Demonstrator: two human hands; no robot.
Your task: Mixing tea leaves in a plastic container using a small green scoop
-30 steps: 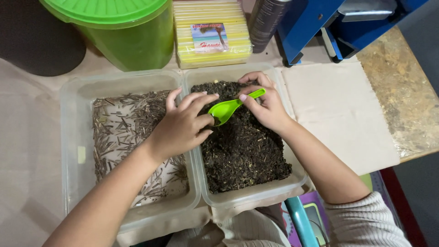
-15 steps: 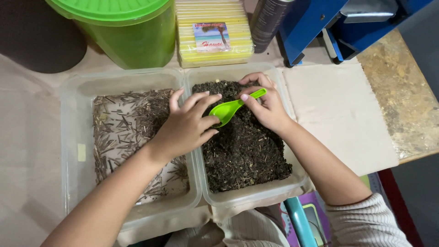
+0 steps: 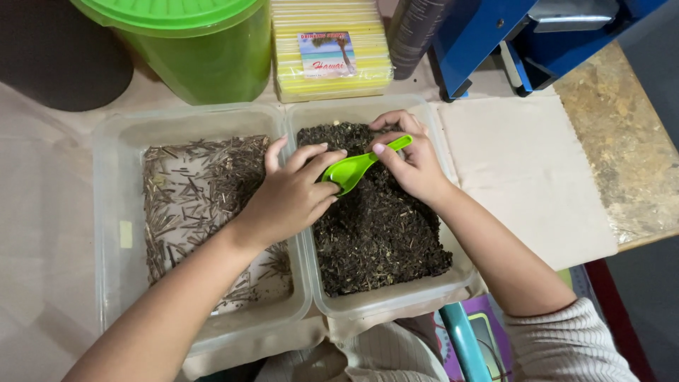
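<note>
On the table stand a green bucket and two clear tubs. Over the right tub of dark crumbs, the left hand cups the spoon, fingers loosely curled; the right hand pinches its handle.

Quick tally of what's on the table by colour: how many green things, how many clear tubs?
Green: 2, the scoop held in the right hand, and the lidded bucket.
Clear: 2, the tub of dry stems and the tub of dark crumbly mix.
Total: 4.
</note>
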